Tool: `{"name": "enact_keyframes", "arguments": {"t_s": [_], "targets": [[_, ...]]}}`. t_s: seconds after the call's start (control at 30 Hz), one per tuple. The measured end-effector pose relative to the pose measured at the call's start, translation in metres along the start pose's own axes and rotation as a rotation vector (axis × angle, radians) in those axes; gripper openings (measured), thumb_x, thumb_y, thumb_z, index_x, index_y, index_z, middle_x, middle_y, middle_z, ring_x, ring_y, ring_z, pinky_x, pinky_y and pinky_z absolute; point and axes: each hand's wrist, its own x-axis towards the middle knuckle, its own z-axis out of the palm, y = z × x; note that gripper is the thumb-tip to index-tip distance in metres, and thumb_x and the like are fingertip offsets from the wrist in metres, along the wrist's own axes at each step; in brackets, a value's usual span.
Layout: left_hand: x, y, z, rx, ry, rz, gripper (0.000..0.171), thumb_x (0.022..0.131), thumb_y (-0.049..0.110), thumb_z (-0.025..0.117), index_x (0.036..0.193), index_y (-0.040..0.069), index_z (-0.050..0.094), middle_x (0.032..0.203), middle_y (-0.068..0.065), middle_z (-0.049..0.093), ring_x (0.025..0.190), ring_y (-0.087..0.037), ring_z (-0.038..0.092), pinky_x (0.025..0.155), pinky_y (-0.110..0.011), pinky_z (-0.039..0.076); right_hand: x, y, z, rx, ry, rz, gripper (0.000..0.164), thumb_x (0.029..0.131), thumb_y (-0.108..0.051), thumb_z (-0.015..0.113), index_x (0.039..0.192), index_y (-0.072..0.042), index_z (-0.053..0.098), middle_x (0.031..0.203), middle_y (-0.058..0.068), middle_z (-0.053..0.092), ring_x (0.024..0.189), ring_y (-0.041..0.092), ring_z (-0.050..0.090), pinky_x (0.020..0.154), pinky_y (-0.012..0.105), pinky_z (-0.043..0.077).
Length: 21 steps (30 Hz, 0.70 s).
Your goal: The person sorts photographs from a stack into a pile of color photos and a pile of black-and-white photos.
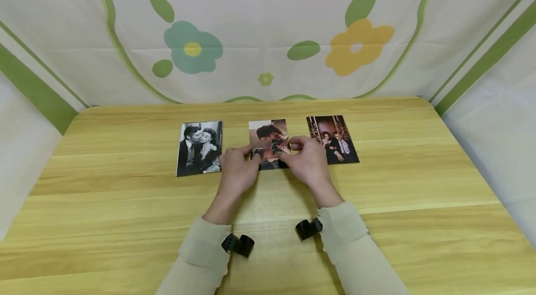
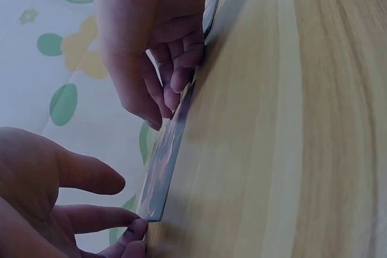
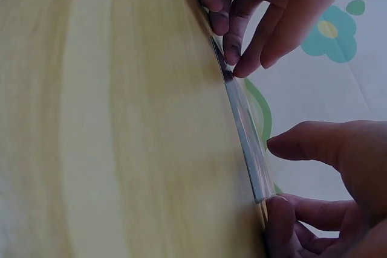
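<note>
The middle photo card lies flat on the table, showing a couple close together. My left hand is at its left side, with fingertips right at the edge. In the left wrist view, the thumb of my left hand is raised apart from the index finger. On the other side, my right hand touches the card's right edge. Its thumb stands off from the fingers of that right hand in the right wrist view. Part of the card's lower half is hidden behind both thumbs.
To the left lies a black-and-white photo card of a couple. A darker colour photo card lies to the right, partly behind my right hand. Behind the wooden table hangs a white flowered cloth.
</note>
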Motion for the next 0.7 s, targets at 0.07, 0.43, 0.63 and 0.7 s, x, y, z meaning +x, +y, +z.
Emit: {"name": "enact_keyframes", "arguments": {"t_s": [0.07,0.43,0.63,0.7], "targets": [[-0.0006,0.0004,-0.0001,-0.009,0.004,-0.012,0.048,0.103,0.015,0.064,0.146,-0.003,0.061,0.146,-0.027,0.062,0.142,-0.043,0.046,0.12,-0.054,0.034,-0.0005,0.0,-0.0001,0.008,0.002,-0.004,0.059,0.09,-0.033,0.086,0.14,-0.006,0.069,0.132,0.014,0.074,0.114,0.031,0.072,0.103,0.047,0.057],[0.0025,-0.0001,0.0002,-0.216,0.055,-0.102,0.042,0.099,0.007,0.066,0.14,0.0,0.069,0.137,-0.02,0.071,0.138,-0.037,0.049,0.119,-0.052,0.039,0.0016,0.0,-0.0014,0.043,0.004,-0.001,0.053,0.09,-0.03,0.085,0.136,-0.007,0.071,0.126,0.014,0.076,0.112,0.031,0.073,0.099,0.047,0.058],[0.003,-0.0009,0.0014,-0.262,0.058,-0.14,0.043,0.1,0.005,0.064,0.143,0.001,0.068,0.137,-0.018,0.069,0.133,-0.034,0.047,0.109,-0.049,0.042,0.002,0.0007,-0.0007,0.055,0.002,0.007,0.054,0.09,-0.028,0.085,0.137,-0.007,0.071,0.126,0.014,0.074,0.111,0.031,0.071,0.097,0.046,0.058],[0.0029,-0.0014,0.0016,-0.269,0.055,-0.145,0.044,0.099,0.004,0.064,0.143,0.0,0.067,0.138,-0.018,0.069,0.13,-0.033,0.051,0.105,-0.046,0.045,0.0018,0.002,-0.0001,0.062,-0.001,0.01,0.054,0.09,-0.028,0.085,0.137,-0.006,0.07,0.127,0.014,0.074,0.11,0.03,0.071,0.097,0.046,0.058]]}}
